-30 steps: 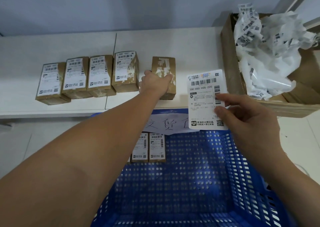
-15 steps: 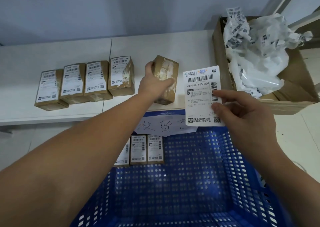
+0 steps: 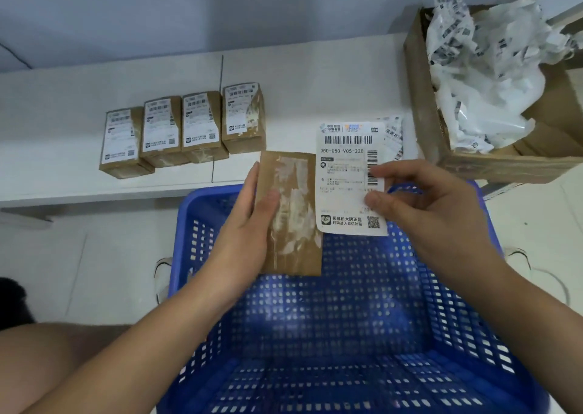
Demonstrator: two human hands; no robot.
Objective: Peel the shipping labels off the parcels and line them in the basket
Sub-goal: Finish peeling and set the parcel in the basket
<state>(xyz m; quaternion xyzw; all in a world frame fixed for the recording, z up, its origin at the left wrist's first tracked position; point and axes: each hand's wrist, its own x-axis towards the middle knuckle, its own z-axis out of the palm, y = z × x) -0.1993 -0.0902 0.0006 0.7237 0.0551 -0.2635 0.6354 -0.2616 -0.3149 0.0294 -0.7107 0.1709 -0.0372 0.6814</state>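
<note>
My left hand (image 3: 249, 227) grips a brown parcel (image 3: 293, 215) with its label torn off, white paper residue on its face, held above the far end of the blue basket (image 3: 448, 303). My right hand (image 3: 419, 205) pinches the peeled white shipping label (image 3: 345, 174) by its right edge, just right of the parcel. Several labelled brown parcels (image 3: 183, 129) stand in a row on the white shelf (image 3: 56, 104) at the back left. Parcels in the basket are hidden behind the held one.
A cardboard box (image 3: 422, 98) full of crumpled white labels (image 3: 482, 73) sits at the back right on the shelf. Another label piece (image 3: 394, 136) lies beside it. White floor surrounds the basket.
My left hand has lifted the stripped parcel off the shelf and brought it toward me, over the basket. My right hand with the label has stayed beside it.
</note>
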